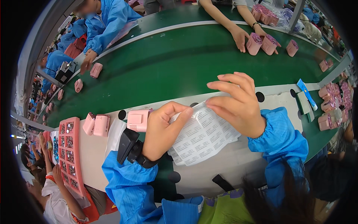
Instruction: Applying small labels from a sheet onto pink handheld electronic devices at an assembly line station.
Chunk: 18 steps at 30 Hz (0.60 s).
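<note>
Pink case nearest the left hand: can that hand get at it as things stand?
Probably yes: the left hand partly overlaps the pink case in this view, with nothing seen blocking, though it would likely need to release the printed white sheet.

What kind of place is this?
Probably a factory assembly line: similar pink cases are spread along a long green work surface, people in blue workwear are at it, and a pink compartment tray holds small shiny parts.
</note>
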### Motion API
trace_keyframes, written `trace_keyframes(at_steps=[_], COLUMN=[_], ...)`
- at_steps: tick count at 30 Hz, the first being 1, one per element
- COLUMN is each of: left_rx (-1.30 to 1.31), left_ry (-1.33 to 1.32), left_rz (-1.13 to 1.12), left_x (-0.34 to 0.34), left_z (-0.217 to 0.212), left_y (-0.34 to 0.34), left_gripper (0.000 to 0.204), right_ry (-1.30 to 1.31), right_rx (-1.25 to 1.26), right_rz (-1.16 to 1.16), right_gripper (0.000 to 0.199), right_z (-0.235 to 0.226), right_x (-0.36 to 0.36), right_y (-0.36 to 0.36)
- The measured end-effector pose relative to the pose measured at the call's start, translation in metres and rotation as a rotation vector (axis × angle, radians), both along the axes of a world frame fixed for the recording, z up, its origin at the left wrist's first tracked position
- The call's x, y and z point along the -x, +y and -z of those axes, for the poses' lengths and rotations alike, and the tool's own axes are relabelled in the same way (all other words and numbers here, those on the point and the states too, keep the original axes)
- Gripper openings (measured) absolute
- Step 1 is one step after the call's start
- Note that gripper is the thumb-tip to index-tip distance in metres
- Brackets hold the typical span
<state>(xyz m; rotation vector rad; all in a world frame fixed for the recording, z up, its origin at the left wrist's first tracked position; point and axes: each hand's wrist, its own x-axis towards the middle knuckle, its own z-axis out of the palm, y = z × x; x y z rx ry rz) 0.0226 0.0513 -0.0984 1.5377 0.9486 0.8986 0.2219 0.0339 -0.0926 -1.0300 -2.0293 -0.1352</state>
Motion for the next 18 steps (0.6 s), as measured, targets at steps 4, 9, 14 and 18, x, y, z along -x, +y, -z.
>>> trace_keyframes(at_steps=[4,9,14,18], left_rx=[0.27,-0.549,-0.733,-0.687], left_ry=[-0.073,0.743,0.988,1.123], left_rz=[0.039,0.004,-0.055,0.112], left_x=[0.014,0.024,0.065,0.126], left_z=[0.01,0.035,-0.003,0.036], left_y=[-0.002,-0.019,-0.008,0.029], left_gripper=[0.015,0.033,0.057,0.076], right_ry=[0.031,0.252,0.378,0.405], right_rx=[0.053,0.413,0.569,0.647], right_rz=[-0.187,-0.373,-0.223,-0.249], right_gripper=[0.013,0.009,0.005,0.002], right_z=[-0.011,-0.022,-0.019,-0.026], right_x=[0.004,-0.011,-0.02,-0.01], right_y=[-0.001,0.002,0.006,0.004])
